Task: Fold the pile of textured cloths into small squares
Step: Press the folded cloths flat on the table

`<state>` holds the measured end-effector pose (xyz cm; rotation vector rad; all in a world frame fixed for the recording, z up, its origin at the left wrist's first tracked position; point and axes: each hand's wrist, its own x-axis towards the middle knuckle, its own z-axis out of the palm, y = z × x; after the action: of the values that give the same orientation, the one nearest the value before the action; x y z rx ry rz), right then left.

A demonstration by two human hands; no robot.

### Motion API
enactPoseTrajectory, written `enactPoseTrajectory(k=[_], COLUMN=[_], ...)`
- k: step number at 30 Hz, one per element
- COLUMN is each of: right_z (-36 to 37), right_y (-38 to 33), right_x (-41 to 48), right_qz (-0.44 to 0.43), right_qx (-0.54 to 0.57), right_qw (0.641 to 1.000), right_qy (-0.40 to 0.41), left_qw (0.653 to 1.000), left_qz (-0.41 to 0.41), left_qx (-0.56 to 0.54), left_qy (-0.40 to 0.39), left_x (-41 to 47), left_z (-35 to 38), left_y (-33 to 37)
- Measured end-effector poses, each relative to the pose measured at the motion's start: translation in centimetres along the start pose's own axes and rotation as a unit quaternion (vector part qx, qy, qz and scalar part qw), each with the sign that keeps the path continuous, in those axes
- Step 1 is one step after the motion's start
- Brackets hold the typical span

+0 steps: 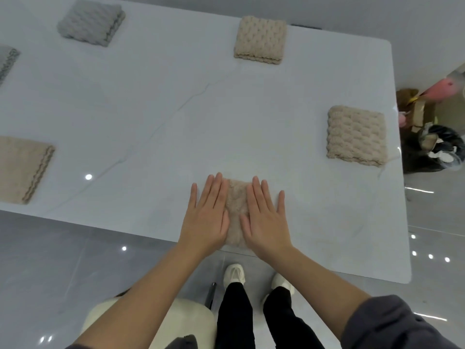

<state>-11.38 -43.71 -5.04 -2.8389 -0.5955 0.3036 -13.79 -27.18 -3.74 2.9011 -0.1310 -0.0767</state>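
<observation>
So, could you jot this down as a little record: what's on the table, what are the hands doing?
table: white, glossy
left hand: flat, pressing near cloth
right hand: flat on the same cloth
near cloth: beige, at the table's near edge
folded beige: far cloth, right cloth, left cloth
folded grey: grey cloth, edge cloth partly out of frame
</observation>
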Motion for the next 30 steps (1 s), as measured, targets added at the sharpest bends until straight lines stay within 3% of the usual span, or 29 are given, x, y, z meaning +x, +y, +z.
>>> enactPoseTrajectory(k=[7, 10, 16, 22, 30], right_z=[-2.1, -3.0, -5.3, -9.8, -13.1], right_y=[5.1, 7.6, 14.5, 22.2, 29.4], right_x=[-0.2, -0.4, -1.3, -2.1, -1.0], right_qz=[-0.011, -0.049, -0.136, -0.213, -0.194], right_qx=[-0.017, -0.037, -0.057, -0.099, -0.104], right_qw=[1.000, 0.998, 0.987, 0.971, 0.974], right_qy=[-0.020, -0.033, -0.067, -0.043, -0.053], left_qw=[0.998, 0.996, 0.982, 0.958, 0.953], left_qz=[-0.051, -0.066, -0.179, -0.251, -0.258], left_qx=[-0.039, -0.049, -0.058, -0.132, -0.147], left_qy=[0.014, 0.019, 0.016, 0.036, 0.058], left_x=[-0.9, -1.1, -0.2, 2.6, 8.4], left_z=[0.1, 1.3, 3.2, 4.8, 6.7], left_y=[4.9, 8.5, 17.2, 27.0, 34.1])
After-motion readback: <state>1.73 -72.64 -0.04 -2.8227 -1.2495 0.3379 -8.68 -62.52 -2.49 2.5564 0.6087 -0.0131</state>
